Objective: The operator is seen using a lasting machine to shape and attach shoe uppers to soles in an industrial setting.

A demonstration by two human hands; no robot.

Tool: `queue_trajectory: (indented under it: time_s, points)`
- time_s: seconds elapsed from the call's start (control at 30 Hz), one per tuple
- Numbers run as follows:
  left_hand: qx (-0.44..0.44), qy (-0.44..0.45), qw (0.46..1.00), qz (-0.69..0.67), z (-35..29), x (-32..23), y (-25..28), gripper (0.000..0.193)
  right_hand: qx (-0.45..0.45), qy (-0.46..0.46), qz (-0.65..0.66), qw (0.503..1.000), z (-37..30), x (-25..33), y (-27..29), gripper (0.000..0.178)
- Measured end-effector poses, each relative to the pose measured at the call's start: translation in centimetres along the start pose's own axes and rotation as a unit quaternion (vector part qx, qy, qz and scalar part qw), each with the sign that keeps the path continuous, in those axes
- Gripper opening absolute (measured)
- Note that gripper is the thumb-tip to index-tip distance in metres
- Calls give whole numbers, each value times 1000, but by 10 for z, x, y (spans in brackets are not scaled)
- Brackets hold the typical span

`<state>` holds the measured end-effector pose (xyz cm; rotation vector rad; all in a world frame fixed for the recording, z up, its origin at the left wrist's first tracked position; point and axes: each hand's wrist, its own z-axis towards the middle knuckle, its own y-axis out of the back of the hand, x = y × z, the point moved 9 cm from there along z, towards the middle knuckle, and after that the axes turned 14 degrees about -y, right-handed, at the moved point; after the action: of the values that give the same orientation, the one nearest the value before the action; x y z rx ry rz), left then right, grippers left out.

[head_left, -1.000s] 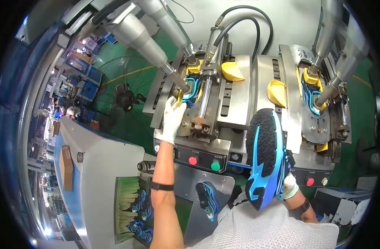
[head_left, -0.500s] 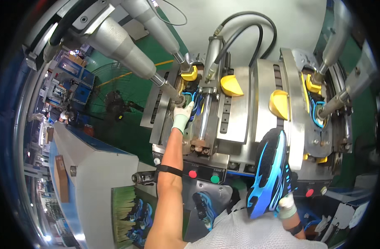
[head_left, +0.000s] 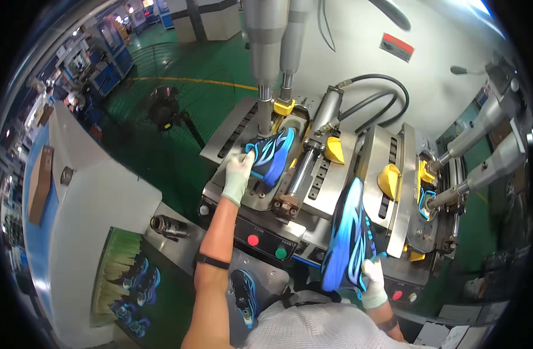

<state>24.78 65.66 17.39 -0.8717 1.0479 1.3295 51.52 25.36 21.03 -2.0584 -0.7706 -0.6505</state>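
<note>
My gloved left hand [head_left: 238,174] grips a black and blue sports shoe [head_left: 276,156] by one end, fingers closed. This shoe lies tilted over the left station of a metal pressing machine [head_left: 260,200], close beside a metal press rod [head_left: 265,116]. In my gloved right hand [head_left: 373,286], a second blue and black shoe [head_left: 346,247] is held upright by its lower end, in front of the machine's middle. Another shoe [head_left: 426,203] sits in the right station under the press rods, mostly hidden.
Yellow pads [head_left: 334,150] stand on the steel blocks. A red button [head_left: 253,239] and a green button [head_left: 281,253] are on the front panel. One shoe [head_left: 245,294] rests on a grey plate below; several more lie by a green bristle brush [head_left: 118,262]. A fan [head_left: 163,107] stands behind left.
The left shoe has come up out of its station in my left hand and is turned sideways. The right-hand shoe has rotated to show more of its side. The view has shifted.
</note>
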Motion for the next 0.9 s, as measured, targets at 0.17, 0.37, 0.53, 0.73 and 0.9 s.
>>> queue_trajectory:
  time_s: [0.17, 0.37, 0.53, 0.73, 0.9]
  points:
    - [-76, 23, 996, 31, -107, -71, 89, 37, 70, 2, -47, 996, 86, 23, -109, 45]
    - [-177, 100, 978, 54, -265, -69, 189, 31, 141, -112, -95, 979, 278, 16, -212, 24]
    - [-237, 187, 944, 136, -399, -72, 243, 31, -81, -4, -223, 971, 400, 7, -202, 27]
    - [-304, 275, 882, 233, -515, -53, 261, 39, -103, 269, -810, 512, 533, 20, -181, 28]
    - [-273, 284, 883, 254, -565, -12, 232, 73, 51, 290, -898, 327, 500, 20, -224, 56]
